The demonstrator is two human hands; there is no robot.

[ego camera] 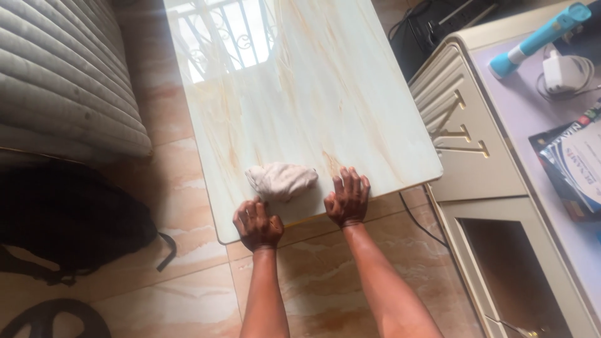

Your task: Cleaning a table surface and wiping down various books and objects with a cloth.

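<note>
I see both hands on the near edge of the table (350, 94). The left hand (257, 224) is half curled, holding nothing, just beside the cloth (281, 180). The right hand (348, 198) lies flat and released. I judge wiping is about to begin; next, the left hand must grasp the cloth.

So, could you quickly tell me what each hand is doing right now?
Left hand: curled on the table edge beside the cloth, holding nothing.
Right hand: open, flat on the table.
</note>
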